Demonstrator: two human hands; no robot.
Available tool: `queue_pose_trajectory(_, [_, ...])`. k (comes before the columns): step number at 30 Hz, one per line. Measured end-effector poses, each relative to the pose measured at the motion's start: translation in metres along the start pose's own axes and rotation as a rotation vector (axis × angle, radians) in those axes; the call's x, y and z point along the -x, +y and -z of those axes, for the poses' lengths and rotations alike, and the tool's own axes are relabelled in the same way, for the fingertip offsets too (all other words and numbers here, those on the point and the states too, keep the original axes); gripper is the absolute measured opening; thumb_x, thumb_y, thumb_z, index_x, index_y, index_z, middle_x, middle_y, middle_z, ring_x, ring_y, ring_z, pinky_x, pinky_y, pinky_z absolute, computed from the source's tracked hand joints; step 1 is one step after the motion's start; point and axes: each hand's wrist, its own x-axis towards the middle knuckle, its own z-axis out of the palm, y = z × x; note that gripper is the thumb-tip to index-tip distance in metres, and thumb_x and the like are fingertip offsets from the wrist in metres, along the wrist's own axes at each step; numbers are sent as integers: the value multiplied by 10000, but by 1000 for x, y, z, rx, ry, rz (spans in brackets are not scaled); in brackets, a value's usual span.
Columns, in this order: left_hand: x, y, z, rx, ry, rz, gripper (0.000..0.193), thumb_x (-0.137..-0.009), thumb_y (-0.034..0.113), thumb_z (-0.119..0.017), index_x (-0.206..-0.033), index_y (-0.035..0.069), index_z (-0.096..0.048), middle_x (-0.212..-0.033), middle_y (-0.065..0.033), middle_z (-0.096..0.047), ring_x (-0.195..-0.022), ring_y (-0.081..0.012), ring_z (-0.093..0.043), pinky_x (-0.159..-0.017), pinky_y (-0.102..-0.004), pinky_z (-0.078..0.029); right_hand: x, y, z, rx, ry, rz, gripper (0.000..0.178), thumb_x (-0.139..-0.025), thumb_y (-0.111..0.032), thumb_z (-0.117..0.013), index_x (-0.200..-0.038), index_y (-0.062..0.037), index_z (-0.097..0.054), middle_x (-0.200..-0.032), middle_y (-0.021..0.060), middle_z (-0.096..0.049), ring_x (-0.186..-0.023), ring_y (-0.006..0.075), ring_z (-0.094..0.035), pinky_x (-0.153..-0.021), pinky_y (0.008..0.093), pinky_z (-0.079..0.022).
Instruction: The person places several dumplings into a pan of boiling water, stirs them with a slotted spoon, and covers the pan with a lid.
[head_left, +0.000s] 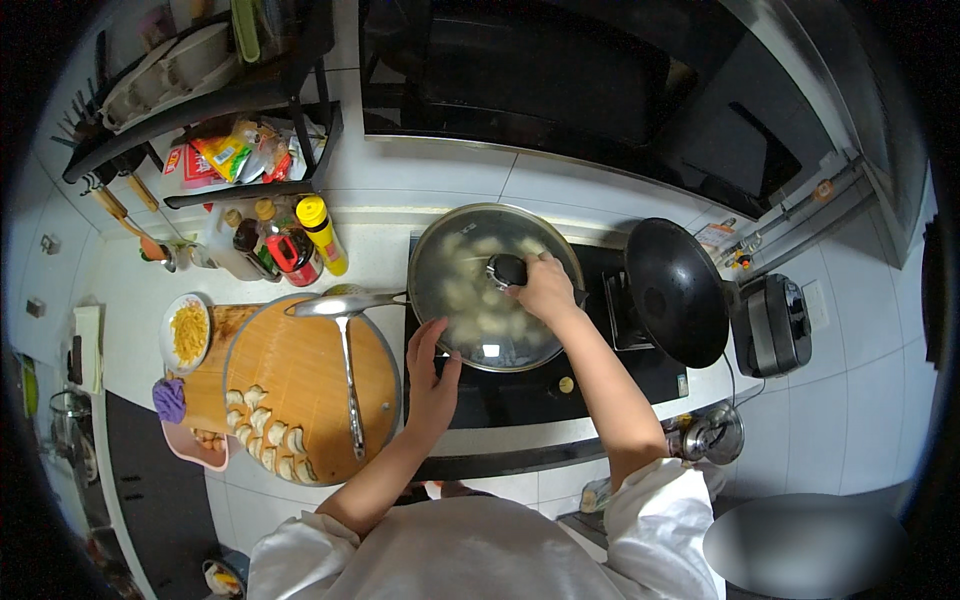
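Note:
My right hand is closed round the dark knob of a glass lid, which sits over a pan on the stove. Through the steamy glass several pale dumplings show, blurred. Beside the lid's near left edge is my left hand, its fingers spread and holding nothing; whether a fingertip touches the rim I cannot tell. A metal utensil with a long handle lies on the round wooden board to the left. Several uncooked dumplings lie at that board's near left side.
An empty black wok stands right of the pan, with a dark appliance beyond it. Bottles crowd the back left, under a black rack. A plate of yellow shreds, a purple cloth and a pink container are far left.

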Motion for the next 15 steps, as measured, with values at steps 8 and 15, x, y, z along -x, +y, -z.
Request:
queue_pose_trajectory(8, [12,-3,9,27,-34,29,429,-907,80,-533,-1332,96,-472,-1376,-139,-409,-1301,-301,-367,-1096,-387,-285,46,1,7,-183,300,139,388,-794,-105,-706,-1154,-14,-593,-1132,164,-592,-1112,366,-542,-941,424,-450])
queue_pose_trajectory(15, [31,-2,17,60,-107,56,328,-911,79,-531,-1239,78,-555,-1302,-123,-500,-1245,-290,-437,-1055,-365,-329,137,-39,5,-576,448,239,120,-930,-76,-545,-876,11,-606,-811,153,-612,-778,324,-608,-701,369,-481])
